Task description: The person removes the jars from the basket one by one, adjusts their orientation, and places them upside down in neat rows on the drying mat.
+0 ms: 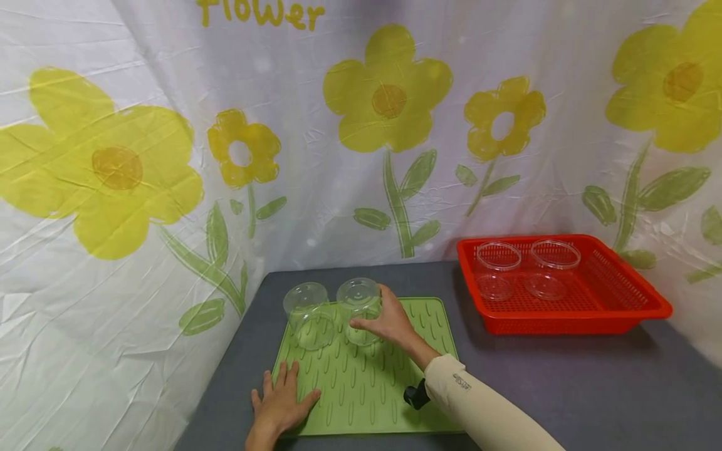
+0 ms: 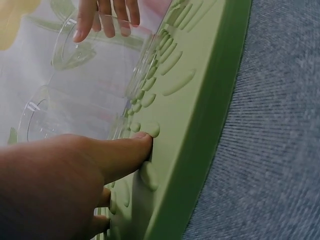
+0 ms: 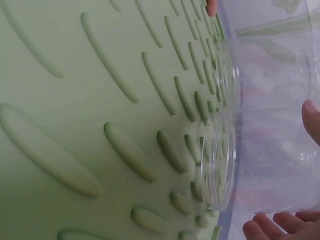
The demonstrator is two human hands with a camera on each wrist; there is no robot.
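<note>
Two clear round plastic tubs stand side by side on a green ribbed mat [image 1: 366, 401]. My right hand [image 1: 389, 316] is spread around the right tub [image 1: 360, 311], thumb in front and fingers at its far right side. In the right wrist view the fingertips [image 3: 260, 227] lie just past the tub's edge; whether they touch it I cannot tell. The left tub [image 1: 309, 316] stands free beside it. My left hand [image 1: 279, 401] rests with spread fingers on the mat's left edge; its thumb [image 2: 127, 155] presses the mat in the left wrist view.
A red plastic basket [image 1: 570, 326] stands at the right back of the dark grey table [image 1: 524, 394], with two more clear tubs [image 1: 499, 257] in its left part. Behind the table hangs a white cloth [image 1: 304, 207] printed with yellow flowers. A black object [image 1: 416, 396] sits below the right wrist.
</note>
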